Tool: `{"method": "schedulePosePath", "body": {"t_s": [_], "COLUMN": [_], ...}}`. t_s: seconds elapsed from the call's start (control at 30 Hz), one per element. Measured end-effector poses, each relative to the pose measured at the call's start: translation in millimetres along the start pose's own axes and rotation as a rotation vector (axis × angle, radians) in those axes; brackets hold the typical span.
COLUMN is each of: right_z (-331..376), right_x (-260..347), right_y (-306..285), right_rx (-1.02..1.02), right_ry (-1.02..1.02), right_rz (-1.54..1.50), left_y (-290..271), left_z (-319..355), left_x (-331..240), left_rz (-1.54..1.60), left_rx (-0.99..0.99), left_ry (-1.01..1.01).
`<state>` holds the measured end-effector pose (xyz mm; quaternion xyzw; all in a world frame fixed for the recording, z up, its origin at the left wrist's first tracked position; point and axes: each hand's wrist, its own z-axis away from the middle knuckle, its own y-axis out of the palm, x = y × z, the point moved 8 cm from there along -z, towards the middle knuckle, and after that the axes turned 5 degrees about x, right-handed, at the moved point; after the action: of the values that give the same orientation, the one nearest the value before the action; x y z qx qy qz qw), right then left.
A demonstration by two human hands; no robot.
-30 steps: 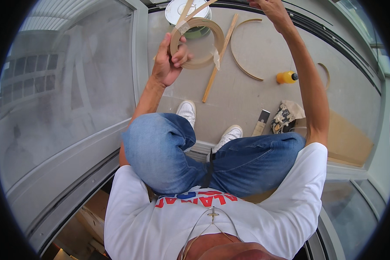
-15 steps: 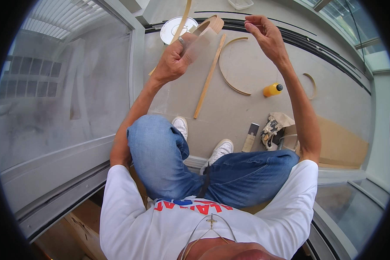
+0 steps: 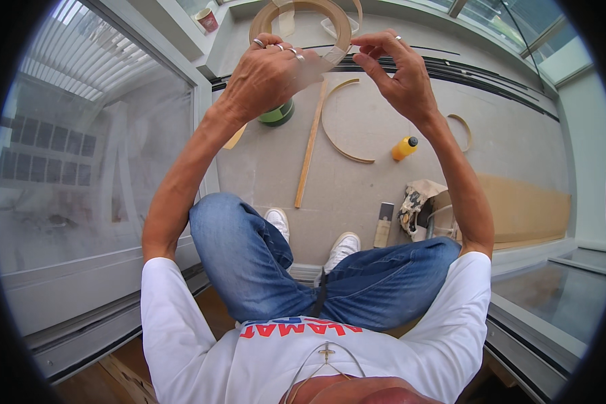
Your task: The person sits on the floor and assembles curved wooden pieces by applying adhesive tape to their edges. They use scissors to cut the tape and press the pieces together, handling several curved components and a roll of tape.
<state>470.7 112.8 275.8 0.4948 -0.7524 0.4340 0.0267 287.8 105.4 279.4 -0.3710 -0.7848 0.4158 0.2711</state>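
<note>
Head: left hand (image 3: 259, 77), right hand (image 3: 405, 79) outstretched.

The tan coil (image 3: 344, 30) blocks the way just beyond the left hand (image 3: 259, 77); over the floor (image 3: 372, 124) there is room to pass between the long curved strip (image 3: 323, 120) and the yellow bottle (image 3: 403, 149), while the green bucket (image 3: 277, 115) obstructs farther left

Coil (image 3: 342, 28): flat tan strip wound into a thin-walled ring, open centre, wound state. Raised off the floor, broad face toward camera, lower-left rim in the left hand (image 3: 262, 77). Translucent tape wraps upper left and lower right; lower-right wrap sits right by the right hand's fingertips (image 3: 355, 59).
</note>
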Motion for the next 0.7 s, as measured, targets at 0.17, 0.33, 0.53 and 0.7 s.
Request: {"method": "schedulePosePath", "body": {"t_s": [0.17,0.33,0.53,0.7], "right_z": [-3.6,-16.4,-22.9,-26.9], "right_x": [21.7,47.8,53.9,66.5], "right_y": [-7.8,-3.1,-8.2,-15.4], "right_rx": [-0.184,-0.22,-0.144,-0.196], "right_ry": [-0.004,-0.054,0.042,-0.05], "right_rz": [-0.124,-0.048,0.043,0.04], "left_y": [3.6,17.3,11.4,15.8], "left_z": [12.0,24.8,17.5,10.5], "left_x": [14.4,18.2,7.0,1.4], "left_rz": [1.065,1.711,1.945,1.968], "left_rx": [-0.144,-0.319,-0.381,-0.363], "left_ry": [-0.444,-0.602,-0.581,-0.568]}}
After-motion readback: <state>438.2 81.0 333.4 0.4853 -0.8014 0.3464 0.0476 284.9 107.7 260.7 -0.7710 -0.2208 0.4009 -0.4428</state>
